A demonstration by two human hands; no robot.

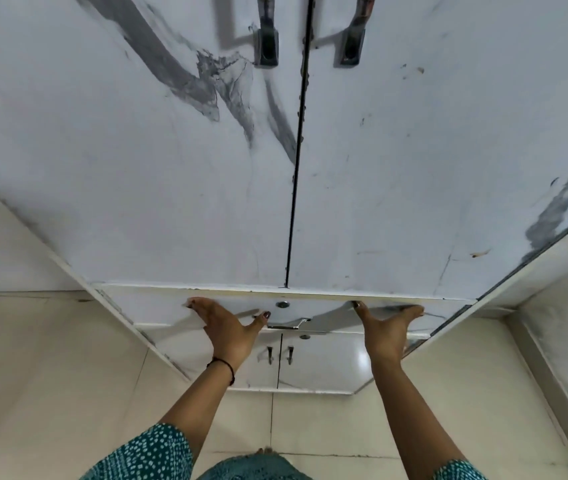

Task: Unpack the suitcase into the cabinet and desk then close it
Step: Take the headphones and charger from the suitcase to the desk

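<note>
A tall white marble-patterned cabinet (171,188) fills the view, its two upper doors shut with chrome handles (268,46) at the top. Below them is a wide drawer front (317,306) with a small chrome handle (291,323) and a round lock. My left hand (227,323) lies flat against the drawer front left of the handle, fingers spread. My right hand (388,323) presses flat on it to the right. Neither hand holds anything. The suitcase is not in view.
Under the drawer are two small lower doors (310,365) with short handles, both shut. Cream floor tiles (50,375) spread on both sides and beneath me. A wall and skirting run along the right (559,341).
</note>
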